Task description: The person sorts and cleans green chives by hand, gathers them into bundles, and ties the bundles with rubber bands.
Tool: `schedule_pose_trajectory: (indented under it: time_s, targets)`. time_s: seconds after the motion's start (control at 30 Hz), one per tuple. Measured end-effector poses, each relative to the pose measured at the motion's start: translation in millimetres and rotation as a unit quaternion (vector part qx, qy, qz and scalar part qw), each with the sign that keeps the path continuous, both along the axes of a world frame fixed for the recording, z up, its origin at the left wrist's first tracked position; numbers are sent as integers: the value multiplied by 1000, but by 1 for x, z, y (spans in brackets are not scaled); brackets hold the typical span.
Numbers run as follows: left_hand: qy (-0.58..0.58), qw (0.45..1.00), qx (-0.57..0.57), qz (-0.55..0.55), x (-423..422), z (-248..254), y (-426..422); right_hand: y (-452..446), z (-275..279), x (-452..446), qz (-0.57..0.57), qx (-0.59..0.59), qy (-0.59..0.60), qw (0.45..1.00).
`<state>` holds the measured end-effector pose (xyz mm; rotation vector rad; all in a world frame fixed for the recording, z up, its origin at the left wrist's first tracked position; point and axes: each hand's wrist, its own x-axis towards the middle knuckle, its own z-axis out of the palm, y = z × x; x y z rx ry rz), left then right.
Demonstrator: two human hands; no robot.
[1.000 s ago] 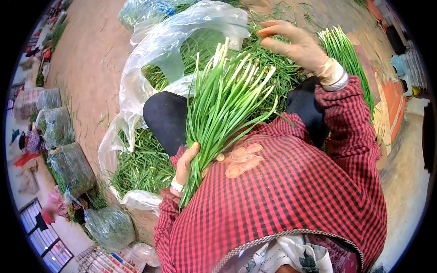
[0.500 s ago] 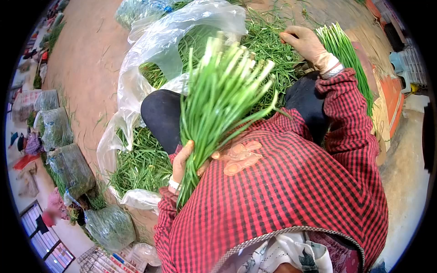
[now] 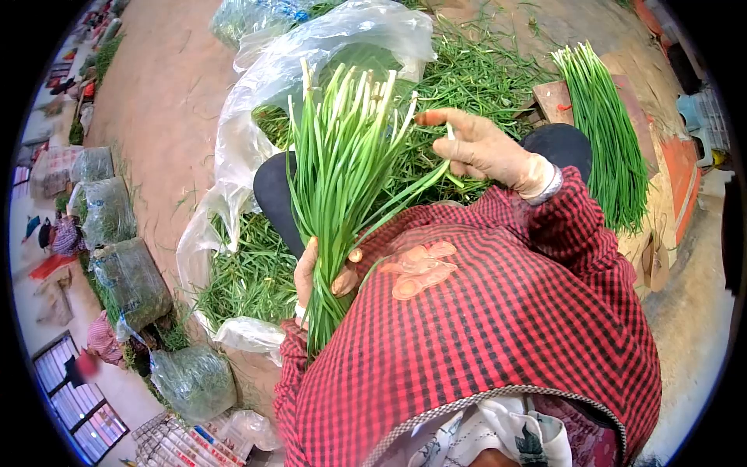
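My left hand (image 3: pixel 305 274) is wrapped round the lower, leafy part of a loose bunch of garlic chives (image 3: pixel 342 156). The pale cut ends fan out upward, away from my body. To the right of the bunch, my gloved right hand (image 3: pixel 490 156) has a single chive stalk (image 3: pixel 424 183) between its fingers, bent out sideways from the bunch. Its index finger points toward the white ends. A neat pile of chives (image 3: pixel 603 140) lies on a board (image 3: pixel 554 101) at the right, white ends facing away.
An open clear plastic bag (image 3: pixel 241 117) lies in front of me with loose greens (image 3: pixel 245 272) spilling from it. More scattered greens (image 3: pixel 482 74) cover the floor ahead. Several wrapped bales (image 3: pixel 132 280) line the left side, with a person (image 3: pixel 105 338) among them.
My right hand has come from beside the pile on the right to the bunch and taken a stalk. The bunch has turned slightly more upright in my left hand.
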<state>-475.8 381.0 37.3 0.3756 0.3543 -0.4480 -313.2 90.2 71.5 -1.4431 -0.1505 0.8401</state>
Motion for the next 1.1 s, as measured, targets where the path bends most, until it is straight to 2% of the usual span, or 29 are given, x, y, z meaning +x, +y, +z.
schedule_pose_trajectory:
  time_s: [0.07, 0.13, 0.2, 0.27, 0.33, 0.4, 0.47, 0.53, 0.57, 0.6, 0.67, 0.7, 0.8, 0.87, 0.93, 1.0, 1.03, 1.07, 1.1]
  targets:
    - [-2, 1000, 16, -18, -1, -2, -1, -3, 10, 1, -24, 46, -61, 997]
    - [20, 995, 80, -57, -1, 4, -5, -6, 12, 8, -77, 53, -57, 994]
    - [-22, 986, 140, -85, 0, 8, -4, -21, 31, 19, -143, -74, -150, 975]
    - [-13, 982, 162, -93, -2, 12, -1, -46, 23, 42, -231, -128, -202, 943]
    - [-9, 982, 169, -90, 1, 22, -4, -52, 23, 51, -226, -137, -188, 946]
    - [-1, 966, 234, -112, 3, 26, -6, -45, 26, 55, -21, -192, -200, 961]
    - [-15, 967, 226, -120, 3, 22, -6, -26, 48, 51, 72, -194, -143, 968]
    - [-47, 958, 241, -150, 3, 23, -6, -15, 43, 56, 169, -178, -222, 944]
    - [-40, 961, 235, -140, 2, 24, -6, -10, 44, 55, 137, -134, -118, 974]
    - [-41, 961, 236, -139, 1, 22, -6, -10, 35, 57, 138, -133, -119, 974]
    - [-35, 965, 232, -120, -1, 17, -6, -10, 9, 65, 116, -111, -210, 964]
    - [-29, 965, 235, -116, -1, 18, -6, -7, 14, 60, 102, -124, -254, 954]
    - [-28, 965, 242, -101, 1, 21, -12, -12, 15, 57, 78, -146, -213, 963]
    - [-20, 964, 247, -101, 2, 20, -11, -22, 10, 60, 36, -173, -226, 958]
    - [-15, 962, 253, -97, 2, 20, -9, -40, 19, 67, -96, -238, -237, 937]
    - [-22, 979, 184, -89, 3, 20, -6, -74, -4, 79, -149, -341, -290, 882]
    - [-11, 978, 198, -61, 5, 23, -8, -85, -7, 79, -59, -427, -217, 876]
    - [-14, 978, 200, -54, 7, 23, -7, -105, -39, 78, 38, -490, -341, 802]
    - [-22, 976, 213, -48, 10, 23, -5, -111, -57, 67, 102, -493, -387, 772]
